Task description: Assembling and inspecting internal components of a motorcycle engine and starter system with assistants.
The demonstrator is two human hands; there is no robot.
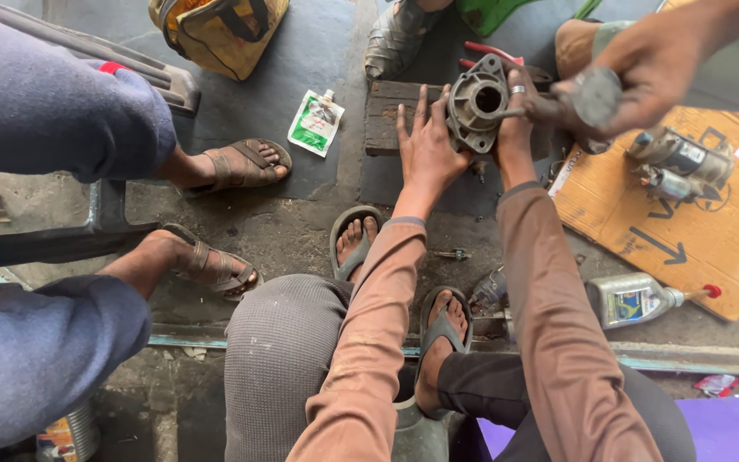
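A grey cast-metal housing [478,104] with a round bore stands on a dark wooden block [385,118] on the ground. My left hand [425,147] presses flat against its left side, fingers spread. On the housing's right side, my right hand [517,109], wearing a ring, grips it. Another person's hand [643,64] reaches in from the upper right, holding a round grey metal part [596,96] close to the housing.
A cardboard sheet [686,231] at right carries a starter-motor-like metal assembly [677,162]. A grey oil bottle with a red cap [639,298] lies near my right arm. A green-and-white pouch [316,122], a yellow bag [220,30] and seated people's sandalled feet [237,164] surround the spot.
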